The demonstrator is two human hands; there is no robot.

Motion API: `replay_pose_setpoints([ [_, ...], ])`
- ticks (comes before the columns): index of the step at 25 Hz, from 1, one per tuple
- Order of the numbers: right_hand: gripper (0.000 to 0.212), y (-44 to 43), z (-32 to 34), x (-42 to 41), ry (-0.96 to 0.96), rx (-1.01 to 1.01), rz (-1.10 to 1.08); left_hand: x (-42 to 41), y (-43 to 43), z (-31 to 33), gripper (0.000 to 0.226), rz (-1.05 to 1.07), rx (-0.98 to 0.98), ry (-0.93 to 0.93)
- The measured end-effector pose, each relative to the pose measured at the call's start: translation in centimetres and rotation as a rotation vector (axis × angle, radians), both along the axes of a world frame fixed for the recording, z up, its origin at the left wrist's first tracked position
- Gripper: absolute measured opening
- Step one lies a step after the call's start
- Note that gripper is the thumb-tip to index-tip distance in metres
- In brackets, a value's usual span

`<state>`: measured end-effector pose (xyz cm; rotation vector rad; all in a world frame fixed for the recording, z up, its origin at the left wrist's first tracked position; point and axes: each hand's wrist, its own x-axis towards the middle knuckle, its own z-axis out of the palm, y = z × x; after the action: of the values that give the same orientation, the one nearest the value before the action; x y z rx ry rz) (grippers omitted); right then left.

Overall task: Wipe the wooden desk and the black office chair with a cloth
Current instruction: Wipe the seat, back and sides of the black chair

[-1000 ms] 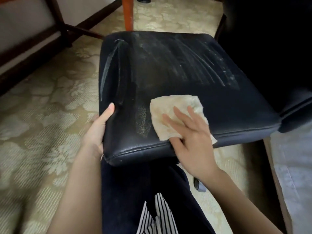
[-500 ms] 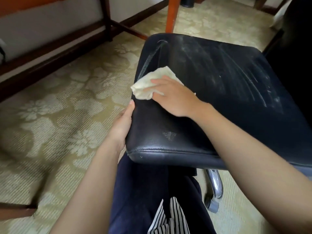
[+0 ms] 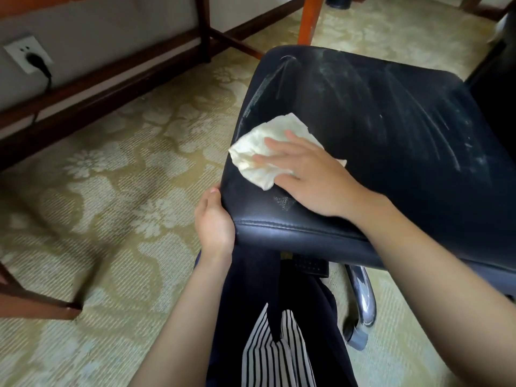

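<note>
The black office chair's seat (image 3: 391, 129) fills the right half of the view, streaked with pale dust. A crumpled cream cloth (image 3: 259, 160) lies on the seat's near left part. My right hand (image 3: 307, 174) presses it flat with straight fingers. My left hand (image 3: 215, 222) grips the seat's near left corner, thumb on the top edge and fingers hidden under the seat. The wooden desk shows only as legs and rails (image 3: 203, 26) at the back.
Patterned beige carpet (image 3: 111, 191) covers the floor on the left. A wall socket with a black plug (image 3: 28, 55) sits at the far left. The chair's chrome base leg and caster (image 3: 363, 311) stand below the seat. Another wooden furniture leg (image 3: 36, 303) is at the left edge.
My right hand slid the cloth from the seat's near middle to its left edge, then slightly back toward me. My left hand stayed on the corner. The view swung left.
</note>
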<state>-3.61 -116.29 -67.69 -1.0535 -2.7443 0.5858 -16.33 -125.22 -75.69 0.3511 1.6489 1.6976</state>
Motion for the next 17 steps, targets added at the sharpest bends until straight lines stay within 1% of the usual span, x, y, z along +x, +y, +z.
replay_pose_setpoints([
  [4, 0.048, -4.6, -1.2, 4.3, 0.042, 0.054, -0.006, 0.0, 0.0, -0.3, 0.036, 0.005, -0.017, -0.068],
  [6, 0.051, -6.3, -1.8, 6.5, 0.056, 0.108, 0.002, -0.3, 0.2, -0.7, 0.036, -0.007, -0.024, -0.076],
  [8, 0.05, -7.6, -2.6, 8.7, 0.066, 0.191, 0.023, -0.6, 0.3, -0.8, 0.032, -0.045, -0.034, -0.068],
  [11, 0.047, -8.5, -3.1, 10.6, 0.049, 0.326, 0.089, -0.9, 0.2, -0.4, 0.032, -0.153, -0.044, -0.137],
  [15, 0.046, -7.5, -2.9, 9.8, 0.007, 0.404, 0.179, -2.4, -0.3, -0.1, 0.028, -0.36, -0.049, -0.305],
  [17, 0.047, -6.9, -2.7, 9.0, -0.029, 0.424, 0.227, -3.1, -1.1, -0.7, 0.038, -0.424, -0.083, -0.372],
])
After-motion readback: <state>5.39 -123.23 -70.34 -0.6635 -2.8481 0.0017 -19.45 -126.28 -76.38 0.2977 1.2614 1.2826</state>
